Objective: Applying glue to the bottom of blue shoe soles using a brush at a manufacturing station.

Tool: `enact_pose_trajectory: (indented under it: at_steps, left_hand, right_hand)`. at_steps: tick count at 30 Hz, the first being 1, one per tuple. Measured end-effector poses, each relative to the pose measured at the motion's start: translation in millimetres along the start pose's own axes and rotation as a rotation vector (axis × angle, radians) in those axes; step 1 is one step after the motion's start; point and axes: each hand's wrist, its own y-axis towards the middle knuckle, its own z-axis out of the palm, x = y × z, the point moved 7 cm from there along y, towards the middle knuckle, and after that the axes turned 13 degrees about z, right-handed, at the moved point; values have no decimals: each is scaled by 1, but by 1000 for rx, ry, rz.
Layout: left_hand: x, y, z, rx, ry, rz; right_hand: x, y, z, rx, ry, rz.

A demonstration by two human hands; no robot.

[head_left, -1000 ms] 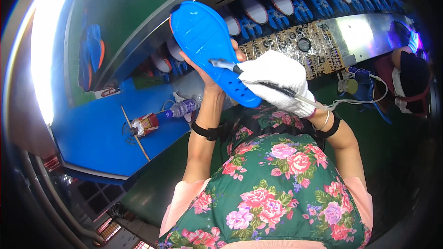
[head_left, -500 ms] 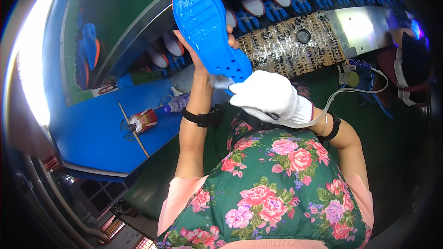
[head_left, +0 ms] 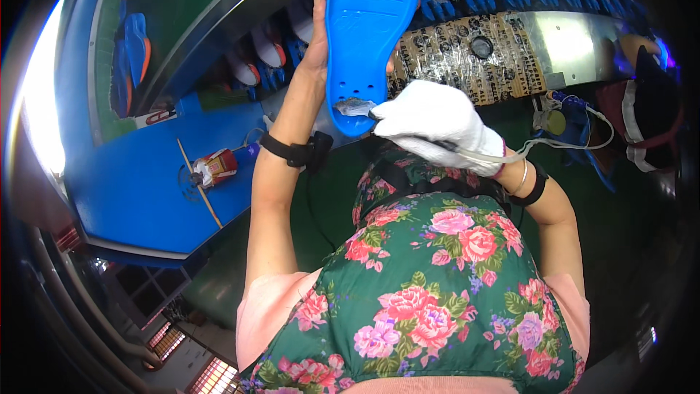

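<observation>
At the far left, 2 blue pieces with orange edges (head_left: 136,51) lie on a green surface. Below them is a blue table (head_left: 124,190), bearing a thin stick (head_left: 207,201) and, touching or just beside it, a red-and-white carton (head_left: 219,166). Next comes the person's bare left hand (head_left: 315,51), gripping a blue shoe sole (head_left: 368,33) with the thumb along its left edge and fingertips showing at its right. The sole is held up before the metal rail, its holed end pointing down toward the person. A brush (head_left: 356,107) has its bristles against that end. The right hand (head_left: 434,120), in a white knitted glove, is closed around the brush's handle. Farther right are a strip of taped cardboard (head_left: 470,55), a pale tube (head_left: 550,143) and a shiny metal plate (head_left: 572,47).
</observation>
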Motion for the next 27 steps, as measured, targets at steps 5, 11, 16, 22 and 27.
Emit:
enact_pose_trajectory:
  at_steps: [5,11,16,22,27]
  left_hand:
    - [-3,2,-14,-2,120,-42]
    - [10,11,-17,-58,222,-22]
    - [45,-8,-9,-144,-322,123]
    - [86,-24,-5,-329,-131,224]
    - [94,-49,0,-326,128,39]
  right_hand:
    - [1,-1,-4,62,176,96]
    - [-19,-11,-6,101,293,367]
    - [-39,-4,-57,-285,527,609]
    - [-38,14,-74,-211,92,402]
    - [-17,-1,-67,-163,-60,274]
